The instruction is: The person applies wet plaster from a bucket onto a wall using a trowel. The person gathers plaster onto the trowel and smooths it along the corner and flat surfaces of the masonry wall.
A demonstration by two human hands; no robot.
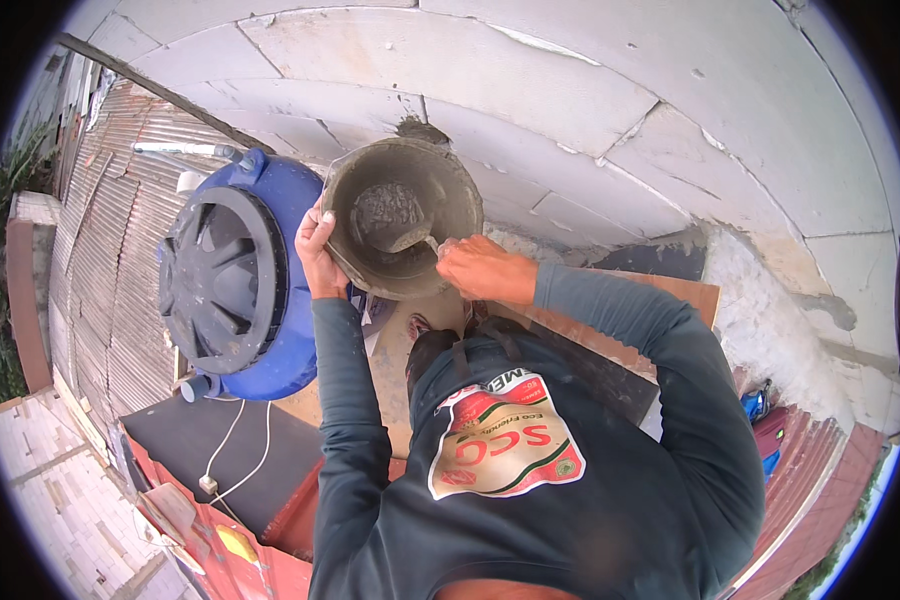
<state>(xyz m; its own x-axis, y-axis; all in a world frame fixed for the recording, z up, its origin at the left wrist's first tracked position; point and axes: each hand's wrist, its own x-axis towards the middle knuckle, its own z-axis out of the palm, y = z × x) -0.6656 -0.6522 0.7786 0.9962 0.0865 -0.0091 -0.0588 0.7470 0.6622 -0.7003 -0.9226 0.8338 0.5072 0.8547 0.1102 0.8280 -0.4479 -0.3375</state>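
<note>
A round bucket [455,190], crusted with grey mortar, is tilted so that its mouth faces me, close to the block wall. My left hand [320,250] is closed on its left rim, thumb up along the edge. Wet grey mortar [385,205] lies in the bottom. In my right hand [485,267], fingers wrapped round the handle, is a trowel [412,238] that reaches into the bucket. Its blade is partly hidden by mortar, so its full shape does not show.
Pale blocks form a wall [470,75] just beyond the bucket. A blue water tank [295,205] with a black lid [220,280] stands at my left. Corrugated roofing [110,250] extends past it. A white cable [245,480] hangs below the tank, and a board [660,290] lies to my right.
</note>
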